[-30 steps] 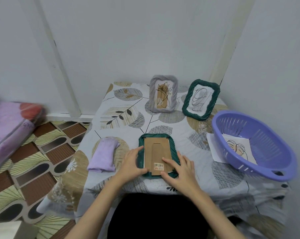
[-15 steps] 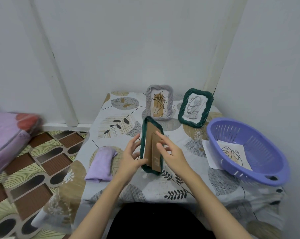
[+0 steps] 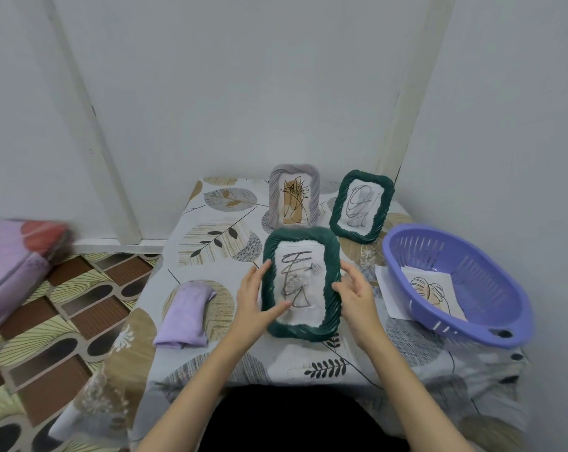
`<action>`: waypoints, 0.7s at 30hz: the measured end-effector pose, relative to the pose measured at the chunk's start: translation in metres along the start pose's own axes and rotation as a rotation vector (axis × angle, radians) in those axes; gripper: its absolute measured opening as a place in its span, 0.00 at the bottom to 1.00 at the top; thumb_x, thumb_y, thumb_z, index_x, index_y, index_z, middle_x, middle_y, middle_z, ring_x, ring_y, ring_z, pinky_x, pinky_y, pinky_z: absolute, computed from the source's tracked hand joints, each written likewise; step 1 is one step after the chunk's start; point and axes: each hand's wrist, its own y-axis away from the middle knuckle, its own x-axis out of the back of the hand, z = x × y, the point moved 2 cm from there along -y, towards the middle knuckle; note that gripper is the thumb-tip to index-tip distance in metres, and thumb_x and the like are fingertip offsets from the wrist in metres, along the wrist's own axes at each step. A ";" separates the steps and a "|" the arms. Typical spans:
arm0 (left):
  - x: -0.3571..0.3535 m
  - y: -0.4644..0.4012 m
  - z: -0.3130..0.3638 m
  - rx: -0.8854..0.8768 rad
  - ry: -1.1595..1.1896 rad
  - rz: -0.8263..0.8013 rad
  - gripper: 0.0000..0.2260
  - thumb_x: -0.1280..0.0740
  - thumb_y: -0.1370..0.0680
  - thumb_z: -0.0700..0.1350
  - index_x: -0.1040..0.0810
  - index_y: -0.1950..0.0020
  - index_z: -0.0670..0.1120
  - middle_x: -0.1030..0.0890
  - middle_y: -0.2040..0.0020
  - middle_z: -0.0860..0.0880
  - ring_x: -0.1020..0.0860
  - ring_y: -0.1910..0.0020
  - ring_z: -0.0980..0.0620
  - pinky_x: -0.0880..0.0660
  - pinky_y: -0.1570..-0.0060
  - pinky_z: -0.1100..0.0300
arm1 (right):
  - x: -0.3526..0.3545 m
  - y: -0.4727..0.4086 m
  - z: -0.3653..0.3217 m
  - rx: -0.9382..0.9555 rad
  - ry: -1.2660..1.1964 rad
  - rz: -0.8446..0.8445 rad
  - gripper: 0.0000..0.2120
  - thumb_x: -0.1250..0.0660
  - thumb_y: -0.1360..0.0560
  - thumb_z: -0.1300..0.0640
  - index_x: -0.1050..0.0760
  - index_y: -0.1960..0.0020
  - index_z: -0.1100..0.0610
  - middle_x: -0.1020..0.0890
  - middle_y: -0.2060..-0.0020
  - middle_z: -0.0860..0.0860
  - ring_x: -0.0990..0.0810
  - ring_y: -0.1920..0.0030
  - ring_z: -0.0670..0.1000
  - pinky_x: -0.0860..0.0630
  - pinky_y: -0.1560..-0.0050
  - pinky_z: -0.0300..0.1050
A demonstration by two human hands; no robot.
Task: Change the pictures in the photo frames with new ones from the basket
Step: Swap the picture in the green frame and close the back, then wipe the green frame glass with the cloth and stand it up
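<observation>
From the head view I have the green frame [image 3: 302, 283] upright near the middle of the table [image 3: 211, 243], picture facing me. My left hand [image 3: 255, 300] grips its left edge, thumb across the glass; my right hand [image 3: 354, 290] holds its right edge. The basket [image 3: 455, 282] sits right, a picture [image 3: 431, 290] inside.

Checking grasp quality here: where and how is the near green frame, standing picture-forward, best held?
By its two long side rails, one hand from each side. The near green frame stands upright facing the person, so both rails are exposed. The left hand holds its left rail with the thumb across the picture; the right hand is at the right rail.
</observation>
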 end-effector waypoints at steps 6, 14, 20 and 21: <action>0.005 -0.001 -0.016 0.058 0.218 -0.070 0.37 0.34 0.29 0.30 0.43 0.29 0.59 0.32 0.31 0.49 0.28 0.40 0.65 0.25 0.43 0.61 | 0.004 -0.004 0.022 -0.133 -0.190 -0.004 0.23 0.46 0.25 0.73 0.30 0.37 0.51 0.19 0.55 0.55 0.20 0.59 0.51 0.23 0.56 0.47; 0.010 0.009 -0.044 0.181 -0.366 -0.226 0.36 0.34 0.26 0.49 0.52 0.24 0.49 0.43 0.25 0.47 0.44 0.26 0.48 0.47 0.27 0.55 | 0.005 -0.015 0.059 -0.166 0.200 -0.086 0.25 0.43 0.25 0.71 0.35 0.30 0.56 0.20 0.49 0.57 0.23 0.61 0.49 0.26 0.62 0.33; 0.006 0.010 -0.062 0.127 -0.870 -0.283 0.33 0.50 0.23 0.60 0.59 0.24 0.48 0.59 0.23 0.48 0.66 0.27 0.54 0.68 0.30 0.52 | 0.002 -0.022 0.075 0.063 0.971 -0.145 0.21 0.43 0.22 0.57 0.35 0.29 0.53 0.24 0.41 0.50 0.33 0.43 0.54 0.37 0.41 0.45; 0.006 0.010 -0.062 0.123 -0.899 -0.288 0.35 0.53 0.26 0.63 0.58 0.24 0.49 0.59 0.23 0.49 0.67 0.28 0.55 0.68 0.30 0.52 | 0.002 -0.021 0.075 0.092 1.045 -0.144 0.20 0.43 0.22 0.55 0.34 0.30 0.52 0.29 0.36 0.48 0.35 0.39 0.53 0.39 0.39 0.46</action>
